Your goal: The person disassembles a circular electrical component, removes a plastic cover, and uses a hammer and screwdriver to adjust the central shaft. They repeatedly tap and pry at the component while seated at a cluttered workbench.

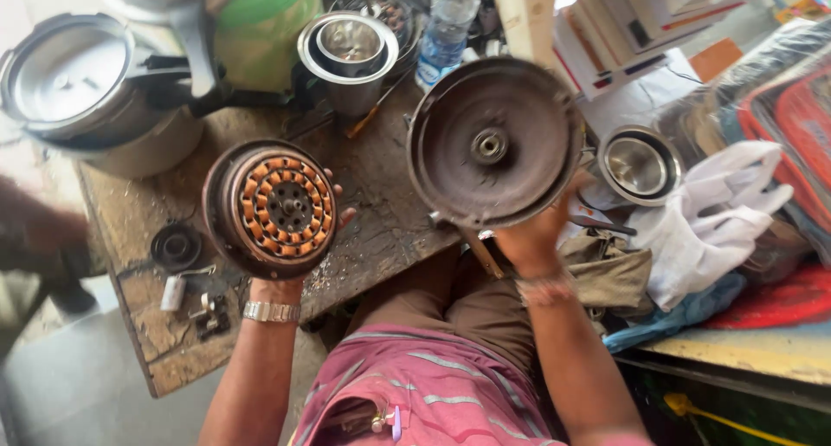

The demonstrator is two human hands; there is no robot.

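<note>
Left hand [290,264], steel watch on its wrist, grips a round rusty motor core with copper windings [270,208] from behind. Right hand [537,234] grips a dished brown metal cover with a central bearing [495,143] by its lower rim. Both parts held above the worn wooden bench [381,195]; aluminium pressure cooker [78,82] stands at its far left.

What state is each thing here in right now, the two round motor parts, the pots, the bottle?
Motor half with copper windings: held up in left hand, windings exposed.
Dished motor cover: held up in right hand, hollow side showing.
Pressure cooker: lid on.
Steel jar: upright, open.
Steel bowl: open, tilted.
Plastic bottle: upright.
</note>
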